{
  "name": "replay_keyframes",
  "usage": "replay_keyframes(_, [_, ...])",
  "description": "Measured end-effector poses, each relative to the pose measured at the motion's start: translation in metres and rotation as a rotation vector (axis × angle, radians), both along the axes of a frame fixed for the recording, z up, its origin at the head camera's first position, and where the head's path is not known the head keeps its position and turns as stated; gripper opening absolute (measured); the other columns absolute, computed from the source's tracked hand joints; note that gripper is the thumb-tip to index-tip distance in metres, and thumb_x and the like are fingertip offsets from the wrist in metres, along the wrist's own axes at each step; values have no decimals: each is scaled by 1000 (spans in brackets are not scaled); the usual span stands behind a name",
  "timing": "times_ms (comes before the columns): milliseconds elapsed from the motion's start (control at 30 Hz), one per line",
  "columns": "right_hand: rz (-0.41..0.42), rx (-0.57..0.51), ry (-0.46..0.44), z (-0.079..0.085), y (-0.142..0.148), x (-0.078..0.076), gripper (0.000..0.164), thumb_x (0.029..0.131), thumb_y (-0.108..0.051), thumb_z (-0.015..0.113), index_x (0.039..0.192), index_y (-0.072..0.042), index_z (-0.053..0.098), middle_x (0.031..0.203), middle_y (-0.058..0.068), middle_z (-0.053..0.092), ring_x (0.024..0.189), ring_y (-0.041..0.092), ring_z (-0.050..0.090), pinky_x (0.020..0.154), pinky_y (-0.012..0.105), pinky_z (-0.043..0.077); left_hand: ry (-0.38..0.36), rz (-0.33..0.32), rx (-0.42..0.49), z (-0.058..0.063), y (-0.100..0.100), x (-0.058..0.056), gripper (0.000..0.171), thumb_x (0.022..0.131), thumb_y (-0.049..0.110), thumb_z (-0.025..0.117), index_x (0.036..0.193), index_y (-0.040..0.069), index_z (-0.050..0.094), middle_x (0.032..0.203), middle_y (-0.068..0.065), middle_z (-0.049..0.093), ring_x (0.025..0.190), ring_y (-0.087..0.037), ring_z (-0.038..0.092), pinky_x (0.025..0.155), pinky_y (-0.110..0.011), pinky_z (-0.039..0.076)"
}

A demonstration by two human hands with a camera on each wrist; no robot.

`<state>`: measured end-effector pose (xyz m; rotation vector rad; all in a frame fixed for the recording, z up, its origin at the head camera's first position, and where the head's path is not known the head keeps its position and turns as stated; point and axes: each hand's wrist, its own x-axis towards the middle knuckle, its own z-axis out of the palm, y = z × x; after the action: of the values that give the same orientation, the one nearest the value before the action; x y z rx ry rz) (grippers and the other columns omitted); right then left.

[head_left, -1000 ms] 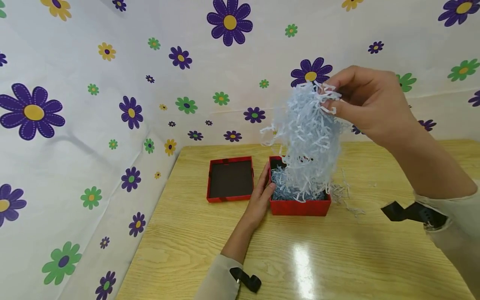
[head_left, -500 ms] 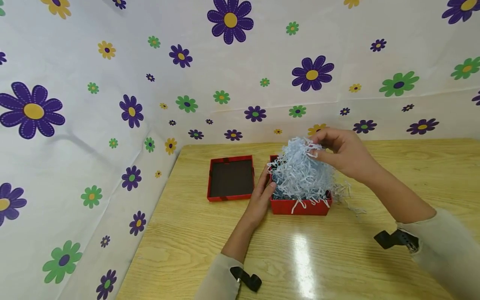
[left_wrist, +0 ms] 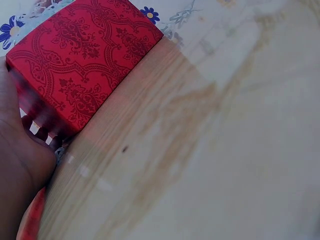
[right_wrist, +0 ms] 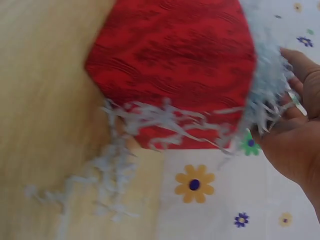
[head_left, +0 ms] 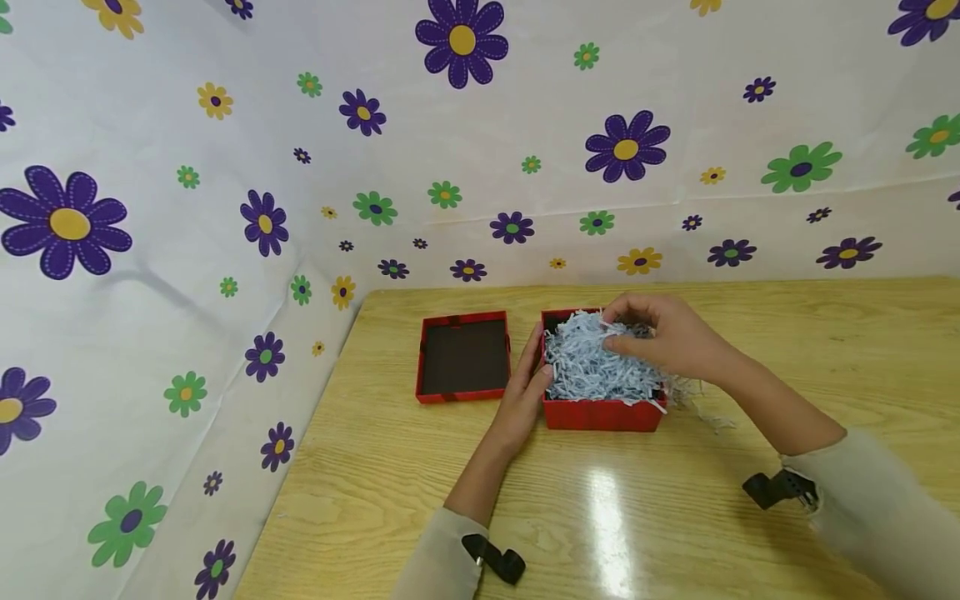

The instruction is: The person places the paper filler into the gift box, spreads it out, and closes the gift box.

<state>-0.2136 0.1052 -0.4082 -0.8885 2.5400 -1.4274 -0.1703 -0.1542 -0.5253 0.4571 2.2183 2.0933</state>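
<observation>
- We saw the shredded paper (head_left: 588, 367) sunk into the red box (head_left: 600, 415), the right hand's (head_left: 678, 337) fingers curled on its top; we judged the box well filled.
- The left hand (head_left: 519, 408) steadied the box's left side, fingers extended.
- Half a second earlier, the paper stood higher, strands draping down the front.

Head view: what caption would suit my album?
Left hand against a red gift box, right hand touching its pale-blue shredded paper, dark-lined lid lying alongside.

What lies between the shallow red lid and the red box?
The left hand lies there, touching the red box; the head view shows this.
</observation>
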Motion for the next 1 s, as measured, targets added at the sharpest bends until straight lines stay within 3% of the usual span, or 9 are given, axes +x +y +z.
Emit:
replay_keyframes(200, [35, -29, 55, 31, 14, -2, 27, 92, -7, 82, 118, -9, 73, 116, 7, 72, 105, 18, 66, 92, 20, 53, -15, 26, -21, 1, -1, 1, 67, 110, 39, 45, 170, 38, 16, 175, 13, 16, 161, -18, 17, 129, -54, 18])
replay_keyframes(300, [30, -66, 59, 42, 18, 0, 28, 92, -2, 80, 119, -8, 74, 115, 6, 73, 103, 12, 68, 90, 16, 53, -34, 29, -14, 1, -1, 2, 67, 109, 40, 47, 170, 40, 17, 175, 13, 17, 161, -17, 18, 130, -51, 18])
replay_keyframes(400, [70, -123, 26, 45, 21, -1, 25, 96, 0, 75, 120, -5, 72, 112, 7, 73, 100, 17, 70, 86, 22, 58, -40, 20, -3, 0, -1, 1, 67, 109, 40, 47, 169, 44, 17, 175, 13, 16, 161, -16, 18, 130, -49, 19])
replay_keyframes(533, [185, -200, -117, 36, 18, -6, 20, 101, -2, 70, 120, 1, 68, 108, 15, 71, 98, 32, 70, 85, 33, 62, -35, 23, -4, 0, 0, 1, 67, 109, 41, 47, 169, 43, 17, 175, 13, 16, 161, -16, 17, 130, -50, 18])
replay_keyframes(633, [241, -192, -261, 24, 7, -9, 22, 103, -7, 69, 121, 5, 66, 109, 20, 70, 100, 37, 70, 89, 37, 62, -35, 22, 9, 0, 0, 1, 67, 109, 41, 48, 170, 40, 17, 175, 12, 17, 161, -16, 19, 130, -49, 18])
replay_keyframes(800, [248, -50, -431, 8, -17, -10, 28, 105, -17, 67, 125, 2, 67, 117, 17, 71, 107, 31, 68, 96, 35, 59, -54, 13, 18, 0, 0, 1, 68, 110, 42, 47, 170, 41, 16, 175, 16, 15, 161, -14, 16, 130, -49, 17])
replay_keyframes(1000, [171, 80, -470, -8, -42, -17, 32, 105, -17, 65, 130, 2, 68, 127, 17, 68, 114, 30, 63, 104, 44, 54, -49, -4, 23, 1, 0, 1, 65, 111, 41, 44, 169, 45, 15, 174, 19, 12, 162, -14, 12, 130, -54, 16])
